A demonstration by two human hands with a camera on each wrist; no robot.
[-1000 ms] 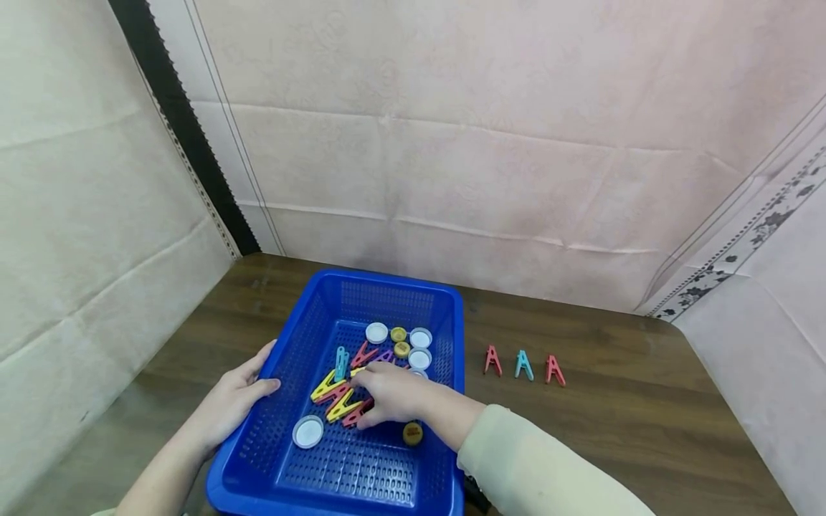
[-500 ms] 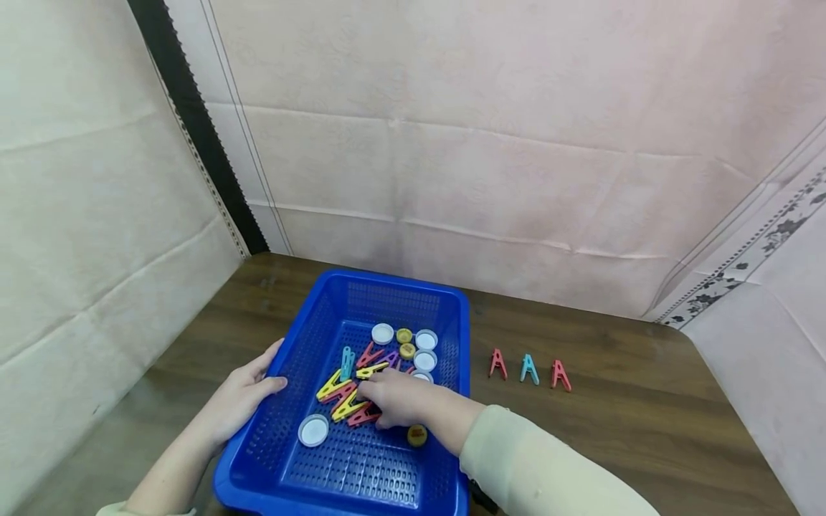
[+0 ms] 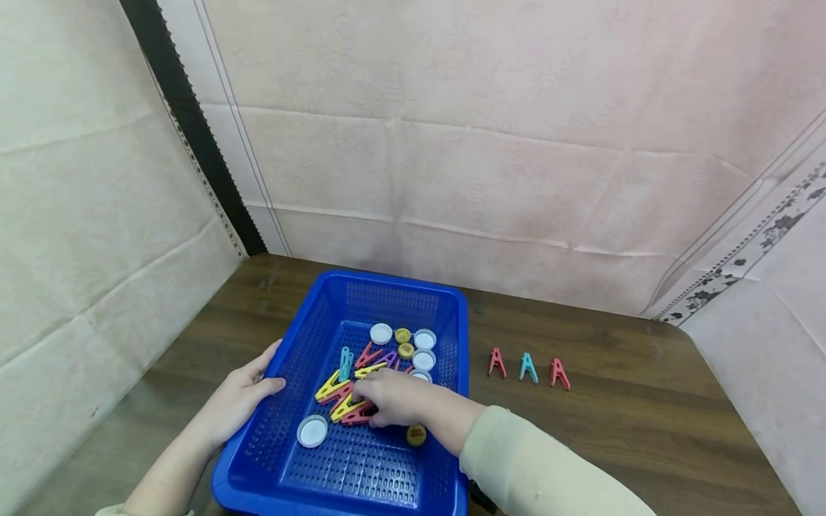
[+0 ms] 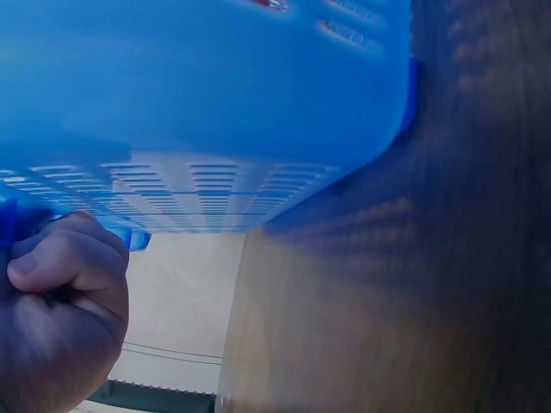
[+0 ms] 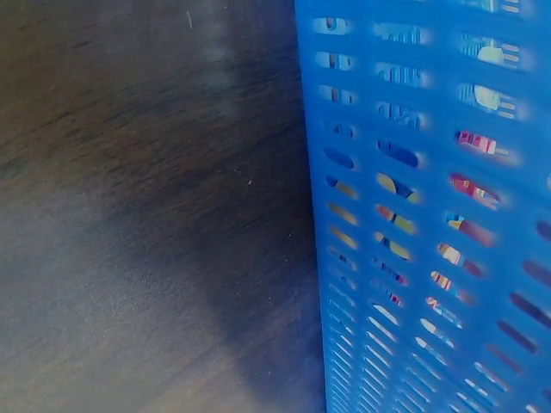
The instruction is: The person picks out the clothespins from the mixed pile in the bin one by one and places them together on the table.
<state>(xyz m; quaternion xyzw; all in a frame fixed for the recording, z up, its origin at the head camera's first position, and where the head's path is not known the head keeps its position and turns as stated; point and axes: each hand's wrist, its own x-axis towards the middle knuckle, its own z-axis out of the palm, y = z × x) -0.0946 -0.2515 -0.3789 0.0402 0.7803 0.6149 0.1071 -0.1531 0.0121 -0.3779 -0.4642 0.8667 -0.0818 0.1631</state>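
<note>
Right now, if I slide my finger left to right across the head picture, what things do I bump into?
Left hand → blue basket → red peg → turquoise peg → another red peg.

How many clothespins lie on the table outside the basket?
3, in a row right of the basket: a red clothespin, a blue clothespin, then another red clothespin. Others could hide behind the basket.

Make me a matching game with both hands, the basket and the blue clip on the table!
1. bare left hand
2. bare right hand
3. blue plastic basket
4. turquoise A-shaped plastic clip

A. between two red clips, on the brown table
B. gripping a blue rim
C. containing round white caps
D. reaching in among clips

Pairs: 1-B, 2-D, 3-C, 4-A
</note>
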